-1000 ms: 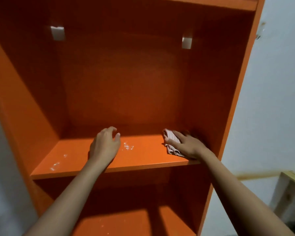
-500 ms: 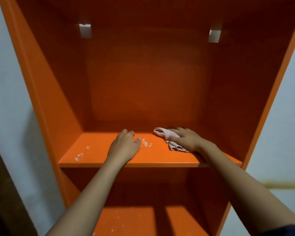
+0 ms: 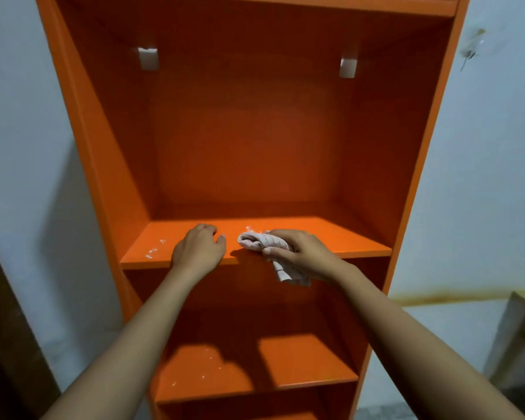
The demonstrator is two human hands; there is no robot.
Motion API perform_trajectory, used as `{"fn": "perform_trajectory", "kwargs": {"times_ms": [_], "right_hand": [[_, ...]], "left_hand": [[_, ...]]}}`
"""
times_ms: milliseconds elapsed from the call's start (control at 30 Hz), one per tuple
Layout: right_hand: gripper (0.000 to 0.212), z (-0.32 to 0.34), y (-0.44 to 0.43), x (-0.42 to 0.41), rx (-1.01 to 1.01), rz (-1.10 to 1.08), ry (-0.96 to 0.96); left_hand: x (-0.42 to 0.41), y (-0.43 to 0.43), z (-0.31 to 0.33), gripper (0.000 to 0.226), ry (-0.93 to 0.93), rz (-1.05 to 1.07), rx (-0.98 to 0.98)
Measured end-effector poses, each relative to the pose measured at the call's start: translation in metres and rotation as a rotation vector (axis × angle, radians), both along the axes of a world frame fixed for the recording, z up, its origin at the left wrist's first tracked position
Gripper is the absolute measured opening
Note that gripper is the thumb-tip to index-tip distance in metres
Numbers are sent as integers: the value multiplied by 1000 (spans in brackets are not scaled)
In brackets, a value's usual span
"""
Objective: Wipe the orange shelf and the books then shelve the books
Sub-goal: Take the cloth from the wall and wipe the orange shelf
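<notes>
Fingers (image 3: 288, 236) round crumpled pinkish cloth (image 3: 255, 241)

On the orange shelf (image 3: 346, 241), the right hand (image 3: 300, 253) holds a crumpled pinkish cloth (image 3: 261, 241) at the front edge, the left hand (image 3: 199, 248) rests just beside it, fingers bent, and white specks (image 3: 153, 251) lie farther left.

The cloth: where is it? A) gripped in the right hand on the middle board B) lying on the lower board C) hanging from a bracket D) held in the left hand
A: the right hand curls round the cloth on the middle board; the left hand rests beside it, holding nothing.
</notes>
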State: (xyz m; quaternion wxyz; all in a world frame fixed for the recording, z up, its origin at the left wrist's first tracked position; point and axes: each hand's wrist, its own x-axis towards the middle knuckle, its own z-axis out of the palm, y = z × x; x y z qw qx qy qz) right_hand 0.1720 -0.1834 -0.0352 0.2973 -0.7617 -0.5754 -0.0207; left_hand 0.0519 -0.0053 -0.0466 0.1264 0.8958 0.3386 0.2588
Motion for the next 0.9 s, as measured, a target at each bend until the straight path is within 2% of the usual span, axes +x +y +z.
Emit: {"fn": "perform_trajectory", "kwargs": {"times_ms": [100, 200, 267, 367, 500, 600, 667, 767, 833, 900], "right_hand": [[18, 1, -4, -18, 96, 91, 109], [17, 6, -9, -28, 179, 174, 338], [18, 8, -10, -28, 247, 196, 414], [10, 16, -10, -11, 375, 152, 367], [18, 25, -8, 28, 435, 59, 318], [19, 15, 3, 63, 357, -19, 292], [24, 8, 21, 86, 199, -68, 244], [45, 4, 60, 106, -108, -72, 163], [47, 7, 79, 102, -173, -20, 177], [44, 11, 91, 92, -181, 74, 201]], "left_hand": [[-12, -3, -2, 40, -15, -30, 39], [-23, -4, -5, 35, -43, -67, 73], [-28, -4, -7, 31, -101, -106, 49], [-38, -2, -4, 27, -335, -182, 44], [-56, 6, 14, 31, -646, -97, 257], [-68, 16, 28, 37, -832, 70, 425], [-73, 24, 34, 45, -890, 170, 483], [-75, 34, 38, 51, -915, 222, 373], [-75, 42, 36, 52, -890, 199, 253], [-78, 47, 31, 53, -841, 195, 239]]}}
